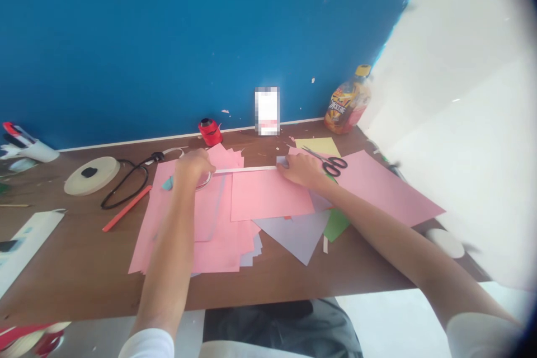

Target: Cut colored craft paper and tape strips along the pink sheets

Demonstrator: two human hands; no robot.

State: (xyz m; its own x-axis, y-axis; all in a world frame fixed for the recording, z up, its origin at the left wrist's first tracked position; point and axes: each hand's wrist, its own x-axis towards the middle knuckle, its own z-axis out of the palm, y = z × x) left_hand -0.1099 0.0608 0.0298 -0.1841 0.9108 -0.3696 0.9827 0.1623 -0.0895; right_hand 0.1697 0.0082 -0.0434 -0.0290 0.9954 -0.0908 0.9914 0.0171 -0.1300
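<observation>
A white strip (245, 169) stretches across pink paper sheets (268, 196) near the middle of the worktop (71, 251); the left hand (193, 169) is curled closed around one end; the right hand (300, 172) lies flat on the other, not clamping; black-handled scissors (331, 162) sit just beside it; bare wood remains left of the sheets and along the front edge; a blue wall (168, 39) bounds the back.

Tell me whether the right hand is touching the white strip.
Touching: the head view shows the right hand resting on the end of the white strip, its fingers lying over it.
</observation>
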